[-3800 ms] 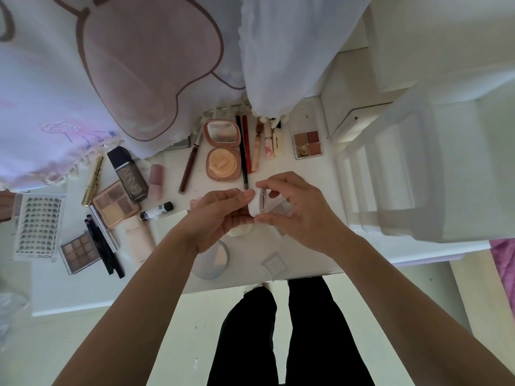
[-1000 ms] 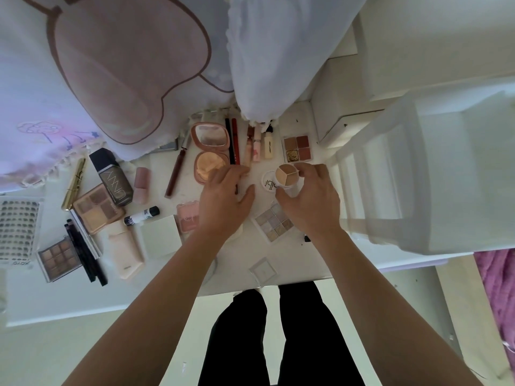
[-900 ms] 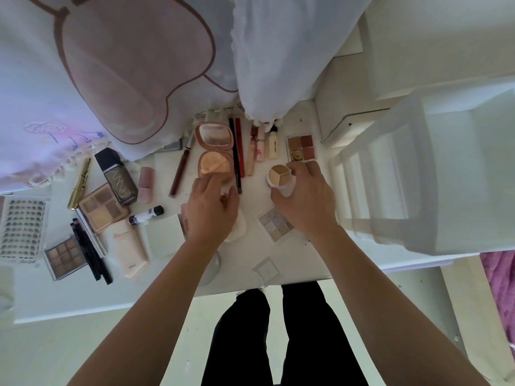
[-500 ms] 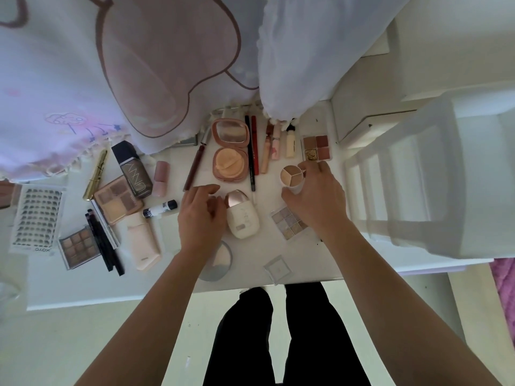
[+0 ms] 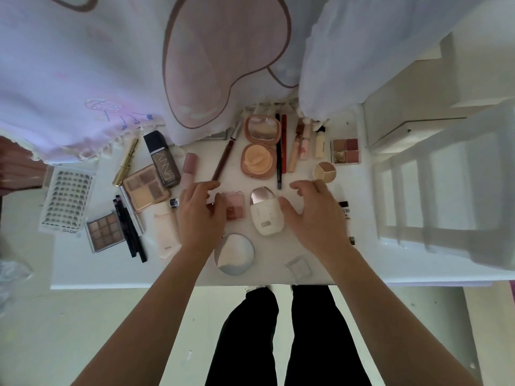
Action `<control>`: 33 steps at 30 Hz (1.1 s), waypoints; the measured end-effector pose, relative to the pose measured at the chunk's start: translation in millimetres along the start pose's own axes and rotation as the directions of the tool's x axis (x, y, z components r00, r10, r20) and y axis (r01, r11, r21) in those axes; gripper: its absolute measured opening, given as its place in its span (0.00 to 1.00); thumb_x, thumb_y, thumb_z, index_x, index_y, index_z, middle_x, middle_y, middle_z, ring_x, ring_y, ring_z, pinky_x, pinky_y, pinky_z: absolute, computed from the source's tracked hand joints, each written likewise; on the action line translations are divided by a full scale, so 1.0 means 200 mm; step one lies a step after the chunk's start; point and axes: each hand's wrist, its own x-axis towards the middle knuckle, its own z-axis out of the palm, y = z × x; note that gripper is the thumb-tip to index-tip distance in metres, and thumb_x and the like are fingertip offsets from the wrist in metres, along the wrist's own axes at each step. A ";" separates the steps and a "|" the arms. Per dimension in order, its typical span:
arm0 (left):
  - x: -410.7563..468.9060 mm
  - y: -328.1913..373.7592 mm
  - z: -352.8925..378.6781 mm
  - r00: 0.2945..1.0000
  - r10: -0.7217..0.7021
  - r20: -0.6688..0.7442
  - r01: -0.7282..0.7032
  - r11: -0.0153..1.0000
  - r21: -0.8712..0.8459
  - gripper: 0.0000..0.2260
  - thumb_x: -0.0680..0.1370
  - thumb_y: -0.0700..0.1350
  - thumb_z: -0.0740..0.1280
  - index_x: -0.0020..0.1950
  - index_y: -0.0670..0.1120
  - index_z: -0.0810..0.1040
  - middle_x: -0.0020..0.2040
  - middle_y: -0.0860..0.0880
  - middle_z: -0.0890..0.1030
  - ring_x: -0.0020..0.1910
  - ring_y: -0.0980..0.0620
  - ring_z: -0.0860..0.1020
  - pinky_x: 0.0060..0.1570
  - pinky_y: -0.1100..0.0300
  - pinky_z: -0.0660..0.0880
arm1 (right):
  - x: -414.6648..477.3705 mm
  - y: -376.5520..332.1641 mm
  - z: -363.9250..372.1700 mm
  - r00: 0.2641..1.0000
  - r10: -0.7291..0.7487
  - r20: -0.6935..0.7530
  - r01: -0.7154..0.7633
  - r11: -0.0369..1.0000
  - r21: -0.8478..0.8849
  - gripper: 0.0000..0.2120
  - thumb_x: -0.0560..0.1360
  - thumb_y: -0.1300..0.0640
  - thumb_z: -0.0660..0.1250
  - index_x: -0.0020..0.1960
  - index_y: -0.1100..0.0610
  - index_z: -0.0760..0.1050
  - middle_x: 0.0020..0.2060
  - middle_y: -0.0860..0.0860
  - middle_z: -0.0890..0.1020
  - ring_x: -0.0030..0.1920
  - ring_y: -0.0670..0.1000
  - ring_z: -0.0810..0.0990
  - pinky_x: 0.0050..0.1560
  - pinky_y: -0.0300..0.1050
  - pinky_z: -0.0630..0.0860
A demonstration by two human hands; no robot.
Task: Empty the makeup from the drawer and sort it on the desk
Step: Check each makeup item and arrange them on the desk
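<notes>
Makeup lies spread over the white desk (image 5: 83, 268). My left hand (image 5: 199, 215) hovers with fingers apart, its thumb at a pink blush palette (image 5: 234, 208). My right hand (image 5: 315, 215) is open just right of a white oval case with a rose-gold top (image 5: 266, 215). A small round three-shade pot (image 5: 325, 171) stands free beyond my right hand. An open peach powder compact (image 5: 257, 147) lies further back, with pencils (image 5: 281, 151) and small tubes (image 5: 303, 143) beside it. My right hand hides whatever lies beneath it.
At the left lie a lash card (image 5: 65, 201), eyeshadow palettes (image 5: 104, 232), a dark foundation bottle (image 5: 163, 160) and a gold tube (image 5: 126, 161). A round mirror (image 5: 234, 253) and clear square lid (image 5: 299, 267) sit near the front edge. A pale curtain (image 5: 139, 65) overhangs the back; white drawers (image 5: 446, 176) stand right.
My right hand let go of the round three-shade pot, now standing alone on the desk, and drew back beside the white oval case. My left hand shifted left, uncovering the pink blush palette.
</notes>
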 end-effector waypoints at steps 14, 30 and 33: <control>-0.14 -0.11 -0.07 0.990 -0.130 0.058 0.139 0.970 -0.198 0.07 0.79 0.46 0.65 0.55 0.50 0.80 0.48 0.57 0.77 0.48 0.48 0.79 0.51 0.43 0.79 | -0.07 -0.15 0.17 0.970 0.158 0.185 -0.184 0.974 0.135 0.24 0.71 0.39 0.73 0.60 0.53 0.76 0.49 0.50 0.78 0.49 0.52 0.77 0.51 0.46 0.72; -0.15 0.10 -0.07 0.936 -0.140 0.324 0.294 0.816 -0.497 0.09 0.84 0.52 0.58 0.60 0.52 0.74 0.44 0.59 0.78 0.42 0.59 0.75 0.44 0.60 0.72 | -0.12 -0.18 0.05 0.870 0.111 0.480 -0.439 0.617 0.653 0.22 0.80 0.39 0.62 0.38 0.56 0.74 0.31 0.50 0.77 0.33 0.47 0.74 0.40 0.42 0.70; -0.16 0.12 -0.07 0.921 -0.164 0.354 0.347 0.758 -0.553 0.11 0.84 0.52 0.56 0.58 0.51 0.75 0.44 0.57 0.78 0.43 0.56 0.75 0.45 0.57 0.71 | -0.15 -0.19 0.03 0.918 0.081 0.388 -0.344 0.647 0.680 0.21 0.81 0.42 0.61 0.43 0.59 0.73 0.26 0.49 0.72 0.28 0.47 0.68 0.32 0.38 0.66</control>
